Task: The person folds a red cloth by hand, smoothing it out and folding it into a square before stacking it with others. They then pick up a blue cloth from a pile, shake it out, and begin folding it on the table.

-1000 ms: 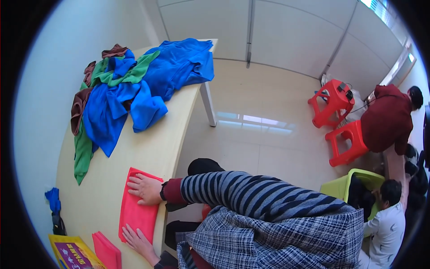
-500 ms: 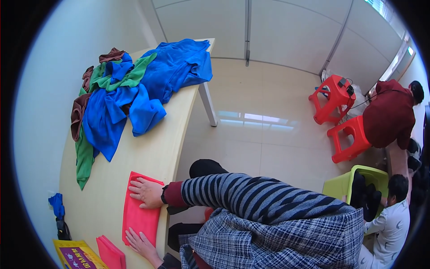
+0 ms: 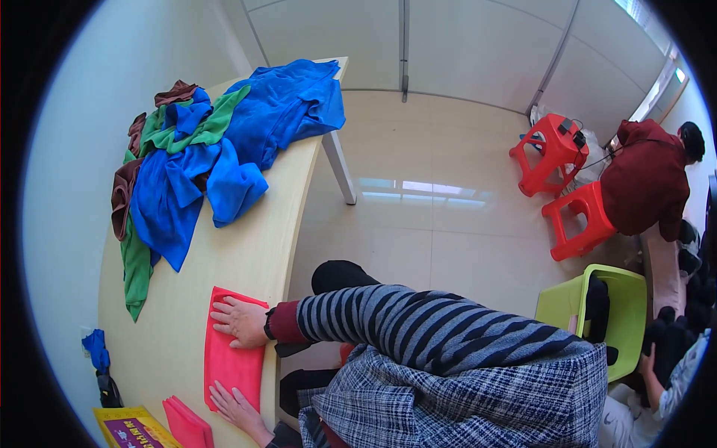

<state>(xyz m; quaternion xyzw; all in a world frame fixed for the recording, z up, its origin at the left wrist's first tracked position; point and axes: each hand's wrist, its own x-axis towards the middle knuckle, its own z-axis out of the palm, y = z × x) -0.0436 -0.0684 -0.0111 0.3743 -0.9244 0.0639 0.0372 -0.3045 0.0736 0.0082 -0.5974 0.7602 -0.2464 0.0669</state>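
On the table edge (image 3: 246, 246), head view: red cloth (image 3: 233, 362) lies flat, long axis running along the edge. Right hand (image 3: 240, 321) w/ fingers spread, palm pressing its far end; left hand (image 3: 233, 403) flat on near end, prob. to keep it smooth. Nothing gripped. Folded red cloth (image 3: 187, 424) just beside.

- The right hand (image 3: 240, 321) is bare, no glove, no ring to be seen on its fingers (image 3: 222, 313).
- Just behind those fingers, at the wrist, sits a dark watch (image 3: 269, 324).
- Behind the watch comes a dark red cuff, then a sleeve striped navy and grey.
- The left hand (image 3: 233, 403) is bare too.
- A blue-grey plaid garment covers the lap.
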